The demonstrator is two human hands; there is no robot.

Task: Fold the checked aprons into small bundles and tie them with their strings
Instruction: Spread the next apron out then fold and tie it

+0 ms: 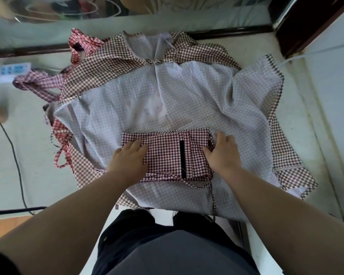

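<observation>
Flat and open, the left hand (127, 155) presses on the left part of the folded apron (165, 155), while the right hand (223, 153) pinches its bunched right edge, thumb on top. That small red-checked bundle sits just below frame centre, with a black strip (182, 158) upright on its face and a thin string (213, 195) trailing from its lower right corner. It lies on a larger spread apron (167, 96), pale side up. Beneath is the pale bench (298, 108). More checked cloth (38, 82), a power strip (14, 69) and a dark cable (14, 155) lie at the left.
</observation>
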